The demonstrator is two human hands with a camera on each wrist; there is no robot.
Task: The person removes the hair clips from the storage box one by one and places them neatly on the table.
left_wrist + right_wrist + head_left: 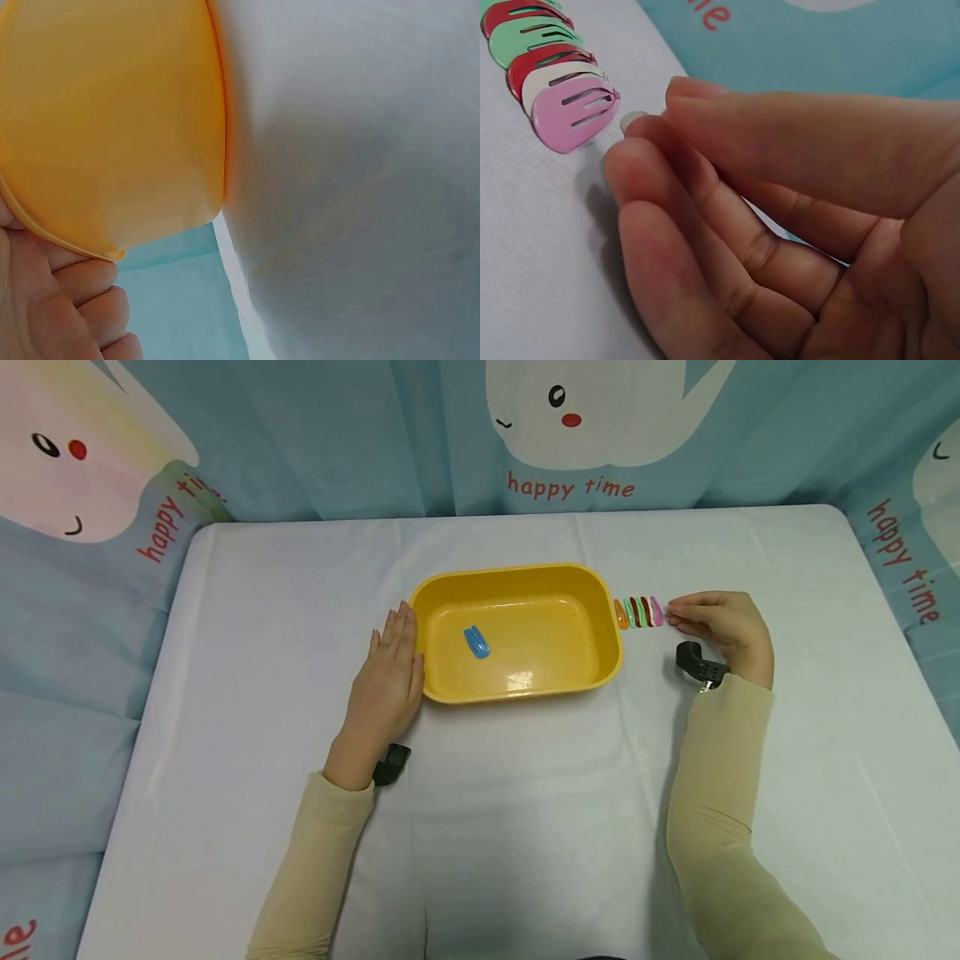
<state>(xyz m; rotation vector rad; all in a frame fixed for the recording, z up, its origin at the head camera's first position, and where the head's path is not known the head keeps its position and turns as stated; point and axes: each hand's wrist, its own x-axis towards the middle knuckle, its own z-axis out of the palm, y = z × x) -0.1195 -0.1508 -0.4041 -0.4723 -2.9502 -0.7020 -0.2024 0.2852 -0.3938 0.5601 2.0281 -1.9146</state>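
Note:
A yellow basin (pixel 517 693) stands at the middle of the table, with blue snap hair clips (pixel 476 642) lying inside toward its left end. My left hand (pixel 384 672) lies with straight fingers along the basin's left end, touching the rim; the left wrist view shows its fingers under the basin's lip. Off the right end runs a row of hair clips in orange, green, red and white, ending in a pink hair clip (pixel 574 116). Just right of that pink clip is my right hand (pixel 723 622), fingers loosely bent and thumb near the index fingertip, with nothing visible between them.
A white cloth (pixel 525 827) covers the table. Blue curtains (pixel 337 443) printed with whales hang along the back and both sides. A black wrist camera (pixel 701 664) sits by the right wrist, another (pixel 392 765) by the left.

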